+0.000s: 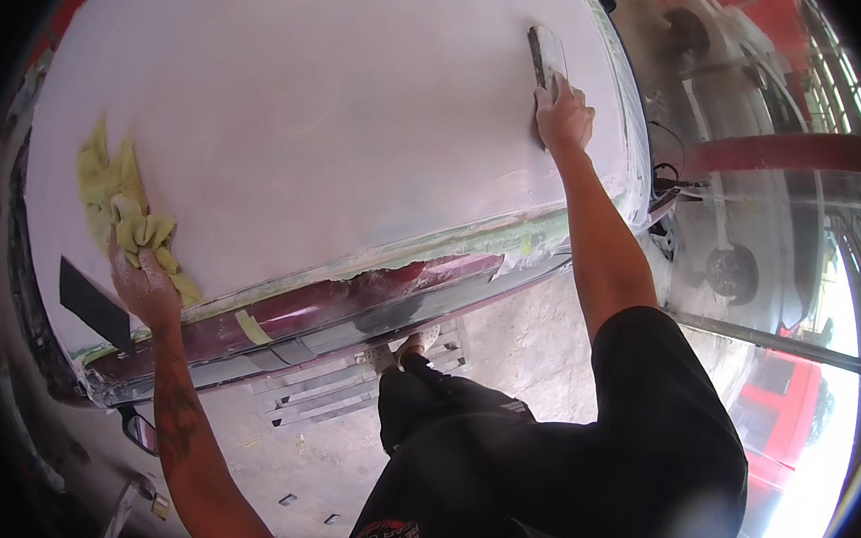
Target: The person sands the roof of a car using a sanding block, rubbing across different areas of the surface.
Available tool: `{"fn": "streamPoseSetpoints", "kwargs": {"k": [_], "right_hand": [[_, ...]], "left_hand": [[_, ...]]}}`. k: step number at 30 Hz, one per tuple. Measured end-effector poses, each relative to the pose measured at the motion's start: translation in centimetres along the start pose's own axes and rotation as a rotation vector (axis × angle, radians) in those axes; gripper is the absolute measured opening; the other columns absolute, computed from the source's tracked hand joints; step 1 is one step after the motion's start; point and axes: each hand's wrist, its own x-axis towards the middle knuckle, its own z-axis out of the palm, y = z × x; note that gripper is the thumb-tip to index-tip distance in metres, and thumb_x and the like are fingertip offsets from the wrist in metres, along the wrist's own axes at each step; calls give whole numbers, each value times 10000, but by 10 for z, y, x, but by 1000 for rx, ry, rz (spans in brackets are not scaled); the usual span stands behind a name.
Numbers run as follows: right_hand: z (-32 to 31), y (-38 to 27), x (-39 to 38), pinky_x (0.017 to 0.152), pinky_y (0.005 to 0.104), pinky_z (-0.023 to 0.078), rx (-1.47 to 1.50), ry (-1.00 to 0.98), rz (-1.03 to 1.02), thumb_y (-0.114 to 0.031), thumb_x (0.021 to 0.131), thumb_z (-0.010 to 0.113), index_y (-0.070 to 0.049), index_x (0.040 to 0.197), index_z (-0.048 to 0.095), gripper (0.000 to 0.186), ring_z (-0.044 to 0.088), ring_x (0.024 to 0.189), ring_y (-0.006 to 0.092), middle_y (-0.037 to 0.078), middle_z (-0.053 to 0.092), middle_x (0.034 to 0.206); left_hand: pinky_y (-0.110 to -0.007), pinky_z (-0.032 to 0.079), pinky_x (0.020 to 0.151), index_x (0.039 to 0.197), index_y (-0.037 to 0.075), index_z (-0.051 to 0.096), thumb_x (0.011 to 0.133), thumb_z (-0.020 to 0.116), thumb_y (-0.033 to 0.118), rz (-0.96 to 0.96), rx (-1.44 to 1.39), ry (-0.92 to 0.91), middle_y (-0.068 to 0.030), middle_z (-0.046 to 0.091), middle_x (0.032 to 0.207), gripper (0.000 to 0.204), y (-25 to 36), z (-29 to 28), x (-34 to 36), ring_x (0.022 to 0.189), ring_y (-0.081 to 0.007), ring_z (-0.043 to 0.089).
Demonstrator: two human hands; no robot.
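A broad, pale, dusty car panel [343,126] lies before me, probably a roof. At its left, my left hand [148,286] is closed on a crumpled yellow cloth [105,180] that rests on the surface. Over on the right side, my right hand [565,118] grips a long, narrow sanding block [549,55], pale on top with a dark edge, lying against the panel. My fingers hide its near part. A dark, flat rectangular sheet [95,304] lies beside my left hand, near the panel's left corner.
Dark red bodywork [324,305] with a strip of yellowish tape [253,326] runs along the near edge. My feet stand on a slatted platform [330,393]. Beyond the right edge are a whitish vehicle [751,190], a red beam [788,153] and a red vehicle [769,406].
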Motion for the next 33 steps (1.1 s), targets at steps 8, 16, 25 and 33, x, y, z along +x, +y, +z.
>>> {"fn": "streamPoseSetpoints", "kwargs": {"k": [8,16,25,33], "right_hand": [[-14,-95,-121,869,477,468,212,-157,-533,-215,832,711,-213,1312,592,494,516,973,356,157,490,1339],[-14,51,3,938,443,407,-120,-139,371,-279,925,592,-223,1357,562,437,523,1121,358,201,589,1230],[15,-161,-106,863,468,477,286,-149,-601,-220,877,637,-221,1343,560,472,523,1018,372,228,505,1283],[20,19,51,821,451,508,-201,-116,219,-353,922,584,-289,1387,533,473,582,982,371,168,592,1135]], "left_hand": [[-464,388,1014,1353,-8,501,964,488,178,-40,21,-17,-246,566,1309,432,-21,0,-12,1195,-436,523],[-474,400,998,1364,-12,483,926,513,132,-26,7,-28,-265,561,1301,462,-13,7,-4,1171,-446,535],[-468,390,1004,1377,-23,460,948,511,121,-51,12,-80,-268,554,1306,456,-34,-1,-13,1184,-436,527],[-472,391,1006,1394,-14,449,933,519,98,-81,14,-73,-263,555,1302,479,-10,9,-7,1177,-432,531]]}}
